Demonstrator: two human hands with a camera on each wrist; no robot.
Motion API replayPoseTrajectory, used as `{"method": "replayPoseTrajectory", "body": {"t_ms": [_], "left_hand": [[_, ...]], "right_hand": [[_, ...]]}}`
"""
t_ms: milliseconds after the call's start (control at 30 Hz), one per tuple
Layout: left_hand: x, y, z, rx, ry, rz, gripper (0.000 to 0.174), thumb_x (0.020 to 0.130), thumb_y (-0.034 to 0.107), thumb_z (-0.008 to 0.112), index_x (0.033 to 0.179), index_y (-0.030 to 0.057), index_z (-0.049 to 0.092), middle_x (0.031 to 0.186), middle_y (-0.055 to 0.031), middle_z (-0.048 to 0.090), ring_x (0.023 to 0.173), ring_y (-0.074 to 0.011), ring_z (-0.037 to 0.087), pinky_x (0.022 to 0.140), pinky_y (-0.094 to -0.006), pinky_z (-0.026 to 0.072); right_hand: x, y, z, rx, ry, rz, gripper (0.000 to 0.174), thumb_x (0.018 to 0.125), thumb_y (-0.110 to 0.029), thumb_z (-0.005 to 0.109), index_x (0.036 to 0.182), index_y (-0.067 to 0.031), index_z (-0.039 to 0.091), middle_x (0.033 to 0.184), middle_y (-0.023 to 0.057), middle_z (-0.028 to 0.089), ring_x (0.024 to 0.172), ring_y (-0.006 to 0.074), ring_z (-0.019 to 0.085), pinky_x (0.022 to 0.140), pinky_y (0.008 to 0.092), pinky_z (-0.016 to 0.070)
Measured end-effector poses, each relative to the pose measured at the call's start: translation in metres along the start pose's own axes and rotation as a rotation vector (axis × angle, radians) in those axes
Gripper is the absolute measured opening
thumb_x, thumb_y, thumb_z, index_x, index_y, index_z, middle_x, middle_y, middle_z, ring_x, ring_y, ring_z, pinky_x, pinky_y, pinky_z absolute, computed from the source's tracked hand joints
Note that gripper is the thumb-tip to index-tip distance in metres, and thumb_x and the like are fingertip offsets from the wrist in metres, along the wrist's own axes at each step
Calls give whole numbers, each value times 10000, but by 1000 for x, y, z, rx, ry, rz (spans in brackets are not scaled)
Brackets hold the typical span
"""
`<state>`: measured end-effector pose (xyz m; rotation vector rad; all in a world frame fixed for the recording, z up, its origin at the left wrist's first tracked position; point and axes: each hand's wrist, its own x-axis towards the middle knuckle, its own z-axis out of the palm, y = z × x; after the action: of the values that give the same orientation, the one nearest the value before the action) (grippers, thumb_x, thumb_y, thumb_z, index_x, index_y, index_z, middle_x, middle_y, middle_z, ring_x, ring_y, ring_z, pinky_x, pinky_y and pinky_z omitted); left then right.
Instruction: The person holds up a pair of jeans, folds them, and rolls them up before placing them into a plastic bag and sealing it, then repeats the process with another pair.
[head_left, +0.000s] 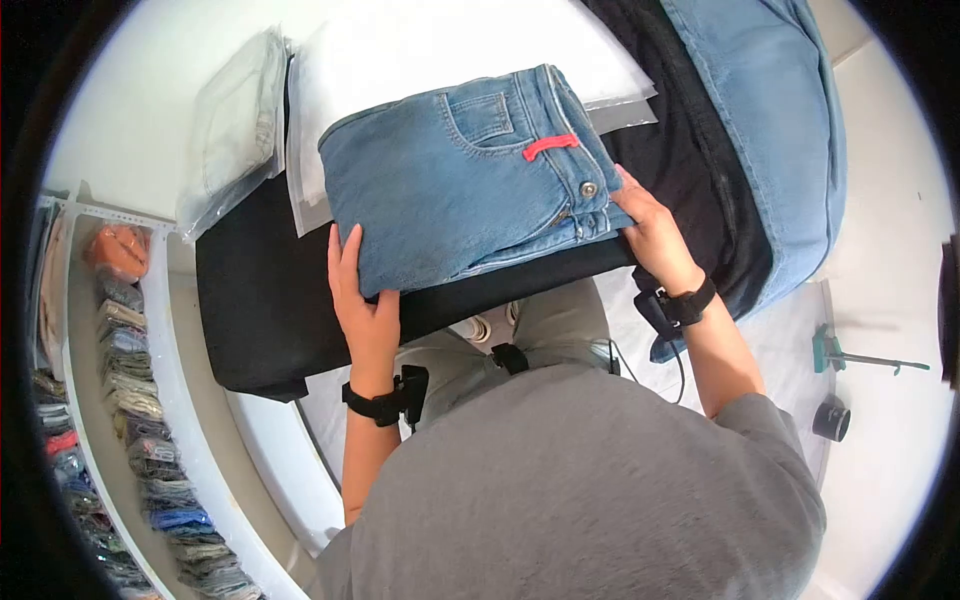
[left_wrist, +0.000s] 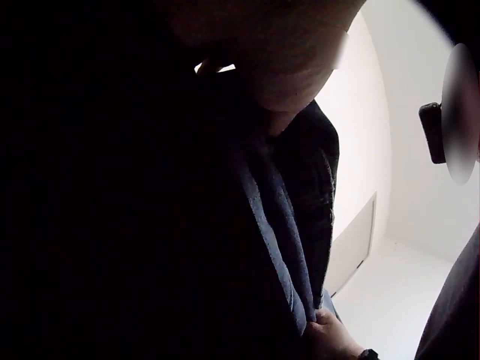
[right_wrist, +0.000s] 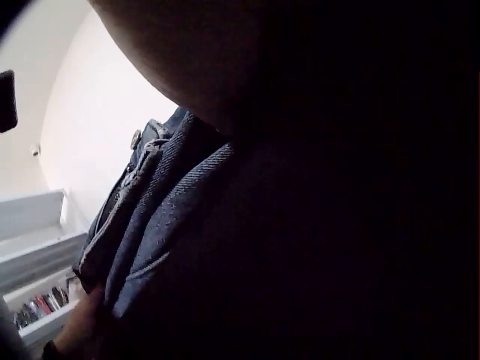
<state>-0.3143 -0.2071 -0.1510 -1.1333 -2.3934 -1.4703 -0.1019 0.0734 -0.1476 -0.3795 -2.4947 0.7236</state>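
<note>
A folded pair of blue jeans (head_left: 440, 185) with a red strip (head_left: 551, 147) across the waistband lies between my two hands in the head view. My left hand (head_left: 365, 315) holds its left end, with some fingers along the edge. At the waistband end, near the metal button, my right hand (head_left: 655, 230) grips the folded denim, its other fingers hidden beneath. Stacked folds of the jeans (left_wrist: 281, 225) show in the left wrist view, and the right wrist view shows the same layered jeans (right_wrist: 161, 202) from the other end. Much of both wrist views is dark.
White plastic bags (head_left: 400, 50) lie behind the jeans on the black-covered table (head_left: 260, 290). A bagged garment (head_left: 235, 120) sits at the back left. More denim (head_left: 770, 100) is draped at right. Shelves of bagged clothes (head_left: 140, 400) stand left; a green-headed tool (head_left: 828, 350) is at far right.
</note>
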Motion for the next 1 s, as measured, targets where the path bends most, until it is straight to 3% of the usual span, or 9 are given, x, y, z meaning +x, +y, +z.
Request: {"method": "replayPoseTrajectory", "body": {"t_ms": [233,267,333,400,467,600,833,967,1000], "left_hand": [[0,-1,-1,0,-48,36,630,688,-36,501,1293,139,495,1472,-170,279,1351,-347,282,1094,-468,230],[0,0,-1,-3,-44,17,643,668,-47,513,1282,144,502,1471,-173,278,1346,-353,290,1085,-457,254],[-1,1,0,-6,-40,-5,657,647,-58,524,1271,149,510,1470,-175,276,1341,-360,298,1077,-446,278],[-2,2,0,-11,-31,-42,662,643,-61,535,1269,152,511,1470,-174,274,1339,-362,299,1079,-442,280],[-1,2,0,-11,-42,-45,683,644,-65,550,1288,155,492,1471,-172,272,1339,-363,297,1080,-439,280],[-3,3,2,-19,-10,-34,764,649,-65,605,1355,152,408,1467,-174,270,1337,-366,297,1078,-430,286],[-5,1,7,-77,62,-94,904,647,1,698,1417,56,226,1492,-190,172,1361,-357,236,1062,-450,295],[-3,5,4,14,57,-19,842,682,-29,664,1412,84,261,1482,-179,206,1340,-348,292,1062,-436,286],[-1,7,1,111,25,129,751,678,-40,645,1358,81,349,1459,-172,264,1335,-355,300,1062,-442,287]], "right_hand": [[14,0,-33,174,-295,80,553,632,39,489,1178,21,568,1331,184,491,1277,301,429,1070,352,309],[24,-8,-37,479,-232,289,443,731,-42,504,1162,30,576,1230,147,576,1175,259,517,996,333,376],[41,-10,-41,554,7,575,370,840,-224,540,1109,21,602,1050,89,644,971,176,573,856,289,425],[57,-26,-34,516,-172,707,525,892,-472,520,1049,18,622,909,63,636,763,113,531,659,239,410],[72,-39,-25,376,-313,725,516,876,-419,582,1052,65,599,936,98,642,780,132,577,654,242,453],[91,-42,-14,1136,-329,771,317,811,-153,667,1033,64,604,933,128,668,795,186,656,748,311,540],[126,-62,-60,1224,-258,574,244,826,-112,626,1012,46,611,918,122,676,771,183,668,705,300,560],[110,-44,-64,1099,-214,584,294,826,-93,624,1070,63,572,933,124,666,765,171,666,682,281,564],[105,-30,-59,1039,-222,645,306,825,-88,624,1083,64,562,943,125,662,762,170,664,676,284,564]]}}
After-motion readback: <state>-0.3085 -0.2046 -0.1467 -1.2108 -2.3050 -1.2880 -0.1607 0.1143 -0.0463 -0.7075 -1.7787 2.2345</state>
